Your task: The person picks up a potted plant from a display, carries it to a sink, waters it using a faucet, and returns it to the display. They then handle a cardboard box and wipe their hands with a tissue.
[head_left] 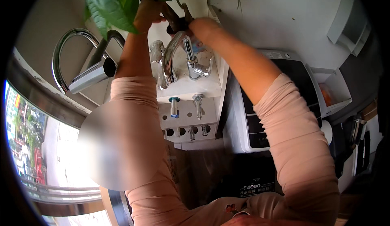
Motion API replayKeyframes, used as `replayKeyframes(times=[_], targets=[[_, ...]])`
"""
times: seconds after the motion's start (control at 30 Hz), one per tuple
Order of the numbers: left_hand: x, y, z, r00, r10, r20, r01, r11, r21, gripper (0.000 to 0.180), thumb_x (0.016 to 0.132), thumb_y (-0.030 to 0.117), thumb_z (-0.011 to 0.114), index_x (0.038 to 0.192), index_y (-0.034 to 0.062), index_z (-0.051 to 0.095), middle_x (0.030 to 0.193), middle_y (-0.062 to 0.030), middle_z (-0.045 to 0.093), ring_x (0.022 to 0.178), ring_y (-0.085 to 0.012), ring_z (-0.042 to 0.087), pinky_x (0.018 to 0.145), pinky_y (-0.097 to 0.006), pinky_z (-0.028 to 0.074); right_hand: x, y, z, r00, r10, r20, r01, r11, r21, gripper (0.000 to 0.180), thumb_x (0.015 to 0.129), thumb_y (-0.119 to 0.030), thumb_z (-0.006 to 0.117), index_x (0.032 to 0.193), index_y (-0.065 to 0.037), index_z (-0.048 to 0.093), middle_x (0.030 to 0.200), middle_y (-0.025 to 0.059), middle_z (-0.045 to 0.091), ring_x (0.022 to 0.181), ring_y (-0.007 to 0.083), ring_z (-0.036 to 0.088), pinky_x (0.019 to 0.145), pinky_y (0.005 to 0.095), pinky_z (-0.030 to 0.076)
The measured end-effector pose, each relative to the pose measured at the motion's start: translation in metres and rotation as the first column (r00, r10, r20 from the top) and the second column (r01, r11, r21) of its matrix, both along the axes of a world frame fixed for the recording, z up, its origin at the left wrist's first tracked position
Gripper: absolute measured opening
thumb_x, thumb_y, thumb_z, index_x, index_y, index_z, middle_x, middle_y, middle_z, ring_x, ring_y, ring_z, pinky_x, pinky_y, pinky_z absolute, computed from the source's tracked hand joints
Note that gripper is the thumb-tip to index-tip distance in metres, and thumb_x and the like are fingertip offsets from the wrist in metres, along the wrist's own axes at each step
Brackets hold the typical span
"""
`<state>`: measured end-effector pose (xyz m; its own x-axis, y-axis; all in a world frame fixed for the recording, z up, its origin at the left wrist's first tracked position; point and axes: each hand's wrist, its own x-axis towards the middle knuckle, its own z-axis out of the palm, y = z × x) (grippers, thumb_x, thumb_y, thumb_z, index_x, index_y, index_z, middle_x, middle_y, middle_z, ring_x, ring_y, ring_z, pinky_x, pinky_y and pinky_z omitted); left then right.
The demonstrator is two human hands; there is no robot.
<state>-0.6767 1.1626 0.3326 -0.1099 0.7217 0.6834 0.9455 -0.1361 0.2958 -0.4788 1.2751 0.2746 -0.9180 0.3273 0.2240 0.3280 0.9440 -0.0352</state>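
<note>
At the top of the head view stands a potted plant with thick brown stems (174, 18) and broad green leaves (101, 3). My left hand (148, 13) is on the left of the stems, fingers curled in toward them. Leaves partly cover it, and its grip is hidden. On the other side my right hand (200, 28) closes round the dark pot (172, 29), its fingertips out of sight behind it. Just below the hands, a curved chrome faucet (170, 59) and a chrome mixer tap (197, 65) rise from a white display shelf (203, 89).
Left of my left forearm is a large chrome gooseneck faucet (77, 31), beside a window. Small taps (174, 106) hang on the shelf's lower steps. To the right stand a white and black appliance (280, 88) and an open white drawer (337, 92).
</note>
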Motion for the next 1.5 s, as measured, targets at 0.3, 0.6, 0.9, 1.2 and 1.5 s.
replayKeyframes(times=[0.3,0.6,0.9,1.2,1.5], targets=[[0.126,-0.028,0.129,0.833,0.091,0.546,-0.045,0.994,-0.097,0.032,0.095,0.039,0.060,0.110,0.0113,0.064,0.086,-0.0054,0.069,0.064,-0.0190,0.068,0.055,-0.025,0.054,0.112,-0.009,0.087,0.948,0.162,-0.275,-0.078,0.953,0.294,0.014,0.085,-0.014,0.064,0.093,-0.003,0.064,0.085,0.0177,0.067,0.085,0.0372,0.065,0.073,0.0470,0.051],[0.338,-0.116,0.148,0.865,-0.027,0.500,0.166,0.958,-0.235,0.039,0.091,0.040,0.062,0.098,0.0027,0.069,0.095,-0.0089,0.070,0.075,-0.0196,0.069,0.067,-0.028,0.056,0.347,-0.097,0.072,0.891,0.198,-0.408,-0.039,0.930,0.366,0.025,0.084,-0.023,0.069,0.097,-0.007,0.055,0.090,0.0128,0.057,0.078,0.0358,0.062,0.066,0.0462,0.050],[0.672,-0.235,0.026,0.734,-0.288,0.614,0.504,0.838,-0.210,0.045,0.094,0.044,0.059,0.092,0.0006,0.069,0.088,-0.0082,0.071,0.064,-0.0148,0.069,0.057,-0.021,0.053,0.724,-0.270,-0.037,0.906,-0.041,-0.422,0.106,0.985,0.133,0.027,0.078,-0.015,0.073,0.097,-0.007,0.057,0.099,0.0117,0.052,0.098,0.0331,0.054,0.082,0.0431,0.048],[0.951,-0.407,-0.078,0.704,-0.394,0.590,0.596,0.780,-0.190,0.035,0.094,0.033,0.059,0.097,-0.0002,0.067,0.083,-0.0091,0.071,0.064,-0.0125,0.067,0.056,-0.022,0.052,1.009,-0.489,-0.140,0.883,-0.156,-0.443,0.123,0.987,-0.102,0.025,0.083,-0.012,0.070,0.100,-0.002,0.056,0.093,0.0175,0.058,0.088,0.0378,0.058,0.075,0.0446,0.045],[0.948,-0.498,-0.163,0.730,-0.282,0.623,0.582,0.735,-0.349,0.038,0.096,0.033,0.055,0.111,-0.0021,0.060,0.121,-0.0162,0.061,0.107,-0.0253,0.060,0.084,-0.035,0.055,1.046,-0.574,-0.162,0.844,-0.086,-0.529,0.046,0.995,-0.088,0.010,0.075,-0.009,0.068,0.076,-0.006,0.059,0.086,0.0112,0.051,0.089,0.0301,0.054,0.075,0.0415,0.047]])
